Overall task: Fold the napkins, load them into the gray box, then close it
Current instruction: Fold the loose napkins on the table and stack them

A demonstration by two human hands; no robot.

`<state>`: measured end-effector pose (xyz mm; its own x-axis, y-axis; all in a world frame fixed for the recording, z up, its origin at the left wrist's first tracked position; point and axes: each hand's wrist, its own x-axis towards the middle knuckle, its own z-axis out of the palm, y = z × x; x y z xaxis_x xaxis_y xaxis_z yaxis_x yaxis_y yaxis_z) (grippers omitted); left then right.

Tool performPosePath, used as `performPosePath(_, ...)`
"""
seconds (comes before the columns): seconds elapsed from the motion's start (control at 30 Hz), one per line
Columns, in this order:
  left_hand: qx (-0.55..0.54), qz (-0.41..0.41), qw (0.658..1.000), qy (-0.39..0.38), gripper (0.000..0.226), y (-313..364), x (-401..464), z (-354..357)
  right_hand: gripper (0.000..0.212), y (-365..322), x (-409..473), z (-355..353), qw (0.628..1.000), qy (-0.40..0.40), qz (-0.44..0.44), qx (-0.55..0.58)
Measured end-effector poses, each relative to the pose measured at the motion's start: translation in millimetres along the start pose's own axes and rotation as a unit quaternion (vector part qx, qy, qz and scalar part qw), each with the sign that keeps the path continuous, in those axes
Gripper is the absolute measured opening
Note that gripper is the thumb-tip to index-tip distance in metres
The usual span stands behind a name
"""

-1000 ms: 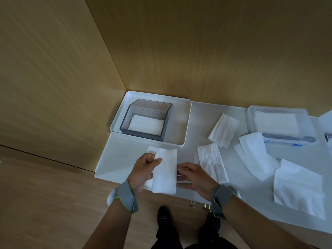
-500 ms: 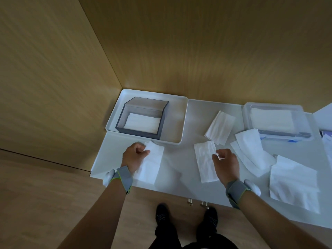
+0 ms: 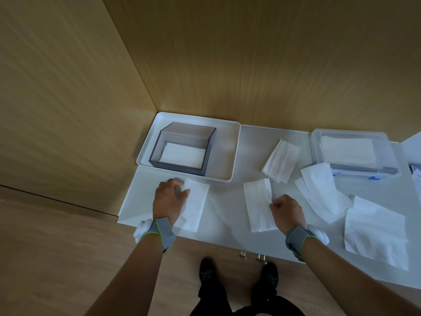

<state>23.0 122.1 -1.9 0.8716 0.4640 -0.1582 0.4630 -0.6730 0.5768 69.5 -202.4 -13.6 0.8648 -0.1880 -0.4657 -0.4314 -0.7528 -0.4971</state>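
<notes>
1. The open gray rectangular box sits inside a shallow white tray in the far left corner of the white table, against the wood-panelled walls. Its lid stands raised at the back, and a folded white napkin lies flat on its floor.
2. Just in front of the tray, a folded white paper napkin lies on the table. The left hand rests on its left edge, fingers curled and pinching the upper corner.
3. To the right, a second folded white napkin lies lengthwise. The right hand is curled into a loose fist at its right edge, fingertips nipping that edge.
4. Both wrists carry gray bands with green trim.
5. Further right lie more white napkins: a folded one near the back, two overlapping unfolded sheets, and a large unfolded sheet at the front edge.
6. A clear plastic lidded container holding white sheets stands at the back right.
</notes>
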Motion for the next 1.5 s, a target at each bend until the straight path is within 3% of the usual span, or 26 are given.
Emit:
performPosePath(0.2, -0.169, -0.015, 0.983, -0.068, 0.020, 39.7, -30.2, 19.0, 0.009, -30.8, -21.3, 5.6, 0.986, -0.060, -0.035, 0.150)
performPosePath(0.37, -0.319, -0.086, 0.930, -0.160, 0.026, 89.2, -55.4, 34.4, 0.004, -55.0, -47.8, 20.2, 0.960, -0.125, -0.099, 0.231)
performPosePath(0.5, -0.251, -0.076, 0.953, -0.153, 0.029, 87.7, -53.4, 36.0, 0.005, -61.4, -58.4, 32.9, 0.943, -0.164, -0.146, 0.250)
performPosePath(0.7, -0.295, -0.100, 0.937, -0.160, 0.014, 54.5, -39.2, 13.6, 0.009, -56.2, -60.0, 29.3, 0.945, -0.158, -0.127, 0.257)
performPosePath(0.83, -0.141, -0.081, 0.980, -0.119, 0.035, 9.1, -15.3, 0.0, 0.010, -37.3, -52.3, 22.8, 0.957, -0.141, -0.085, 0.239)
performPosePath(0.97, -0.044, -0.068, 0.987, -0.136, 0.019, -19.1, 3.1, -6.8, 0.010, -13.1, -43.0, 17.7, 0.970, -0.113, -0.035, 0.212)
performPosePath(1.1, 0.011, -0.033, 0.990, -0.140, 0.028, -28.2, 15.8, -3.4, 0.011, 1.1, -35.8, 10.7, 0.976, -0.081, -0.004, 0.202)
performPosePath(1.27, -0.011, -0.022, 0.989, -0.143, 0.027, -17.9, 25.7, -7.5, 0.011, 10.1, -26.4, 5.0, 0.977, -0.071, -0.004, 0.203)
performPosePath(1.4, -0.039, -0.021, 0.979, -0.199, 0.027, -19.5, 33.7, -14.2, 0.011, 9.5, -16.7, -1.4, 0.977, -0.050, -0.002, 0.209)
performPosePath(1.5, 0.005, -0.011, 0.973, -0.230, 0.026, -21.4, 39.4, -12.5, 0.010, 13.8, -4.4, -12.6, 0.978, -0.018, -0.009, 0.206)
